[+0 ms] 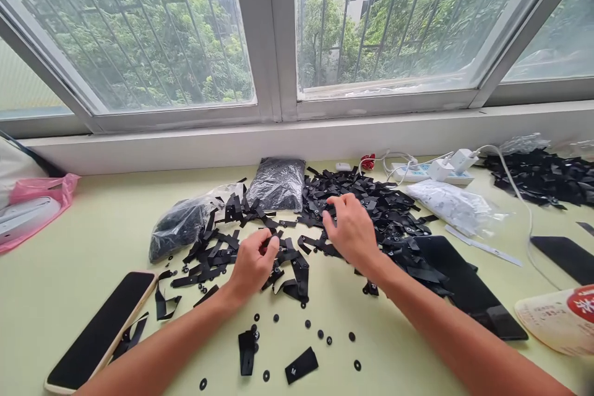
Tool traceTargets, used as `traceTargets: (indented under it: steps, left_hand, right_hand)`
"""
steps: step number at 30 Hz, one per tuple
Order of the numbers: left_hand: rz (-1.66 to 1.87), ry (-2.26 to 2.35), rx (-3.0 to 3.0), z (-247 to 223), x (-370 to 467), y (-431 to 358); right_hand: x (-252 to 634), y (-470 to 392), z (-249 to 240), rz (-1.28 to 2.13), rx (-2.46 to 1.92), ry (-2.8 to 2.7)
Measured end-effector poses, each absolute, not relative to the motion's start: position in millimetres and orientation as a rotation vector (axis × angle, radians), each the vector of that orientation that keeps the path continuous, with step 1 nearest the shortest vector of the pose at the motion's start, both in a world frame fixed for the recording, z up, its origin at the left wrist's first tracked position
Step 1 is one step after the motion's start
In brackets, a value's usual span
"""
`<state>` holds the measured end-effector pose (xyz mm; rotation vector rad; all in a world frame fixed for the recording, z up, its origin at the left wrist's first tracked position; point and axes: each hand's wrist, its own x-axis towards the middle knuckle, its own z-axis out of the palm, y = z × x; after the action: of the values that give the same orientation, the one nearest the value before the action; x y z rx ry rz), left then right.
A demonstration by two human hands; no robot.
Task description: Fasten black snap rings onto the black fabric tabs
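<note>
Black fabric strips (362,198) lie in a large heap across the middle of the table. My left hand (254,258) is over the near left part of the strips, its fingers curled together; what they hold, if anything, is hidden. Above the near edge of the heap is my right hand (349,226), thumb and fingers apart, with nothing seen between them. Closer to me lie a strip marked M (301,365), a folded black piece (247,352) and several small round black discs (351,336).
A phone (102,331) lies at left, a black tablet (468,284) at right beside a cup (557,322). Plastic bags (278,184) and a power strip (434,173) stand at the back. A pink bag (69,185) is far left.
</note>
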<state>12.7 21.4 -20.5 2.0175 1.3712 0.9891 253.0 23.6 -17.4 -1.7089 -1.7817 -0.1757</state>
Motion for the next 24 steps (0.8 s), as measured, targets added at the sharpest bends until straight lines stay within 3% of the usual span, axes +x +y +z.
traceTargets:
  steps: [3,7,11,17,21,24]
  left_hand:
    - [1.05,1.47,2.01,-22,15,26]
    - [1.11,1.488,2.021,-22,16,27]
    - [1.167,1.389,2.026,-20,15,24]
    - [1.039,1.095,2.069,-15,17,18]
    - [0.942,1.073,2.023,-15,18,18]
    - [0.885,1.085,2.001,-15,18,20]
  right_hand:
    - [287,43,-23,-0.344,-1.907,-1.795]
    - [306,51,-32,-0.219,-1.895,-1.831]
    - [289,46,-21,0.163,-1.637,-1.595]
    - [230,18,-9,1.169,-1.209,-1.166]
    - [204,2,-24,1.365,-1.067,-1.145]
    - [201,-2,-31,1.278,-1.126,-1.168]
